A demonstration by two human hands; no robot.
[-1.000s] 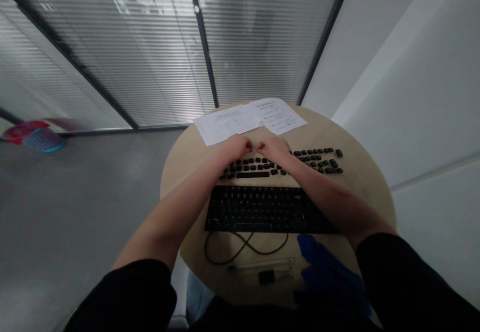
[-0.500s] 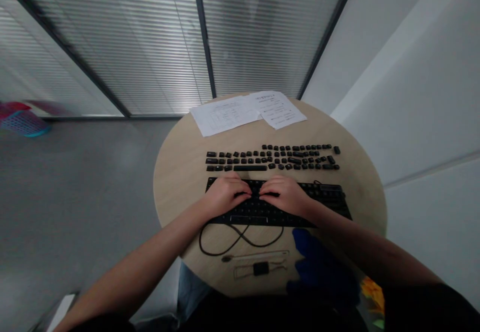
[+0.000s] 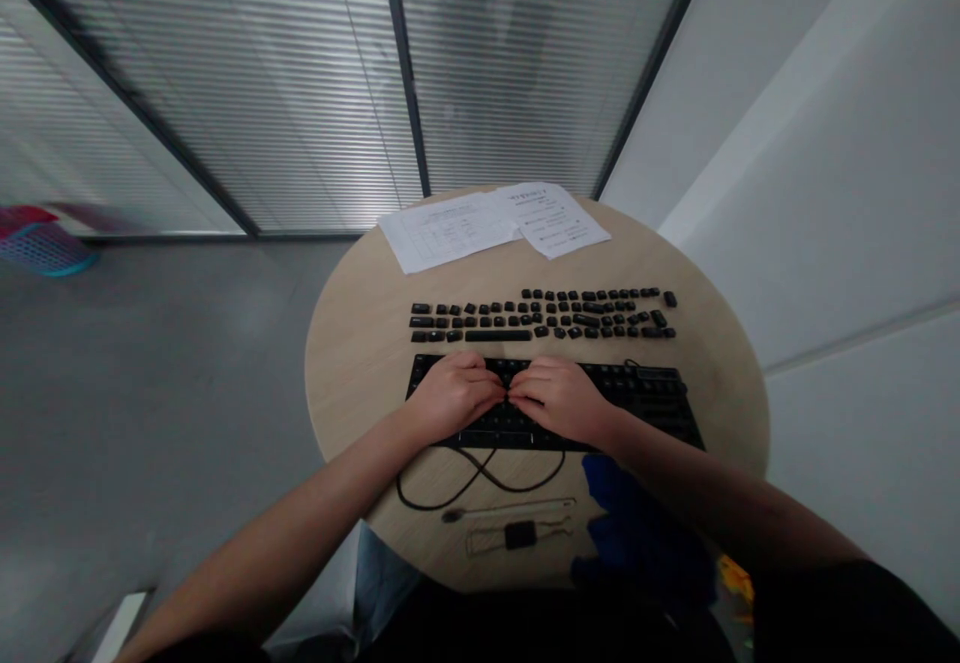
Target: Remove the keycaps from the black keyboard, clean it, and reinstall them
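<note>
A black keyboard (image 3: pixel 660 400) lies on the round wooden table, with many keycaps off it. My left hand (image 3: pixel 456 395) is over its middle, fingers pinched together close to the key area. From the other side my right hand (image 3: pixel 561 398) meets it, also pinched, the fingertips of both hands nearly touching. Whatever is between the fingertips is too small and hidden to make out. Beyond the keyboard, loose black keycaps (image 3: pixel 598 321) are set out in rows, including a long space bar (image 3: pixel 498 336).
The keyboard's cable (image 3: pixel 442 508) loops on the near side. Close to me lie a thin tool with a dark end (image 3: pixel 510 511), a wire puller with a black grip (image 3: pixel 520 535) and a blue cloth-like item (image 3: pixel 637 523). Printed sheets (image 3: pixel 450 233) rest at the table's far edge (image 3: pixel 330 343).
My hands have come closer together over the keyboard, and their fingertips now nearly meet. Both have shifted slightly toward me. The rows of keycaps look the same.
</note>
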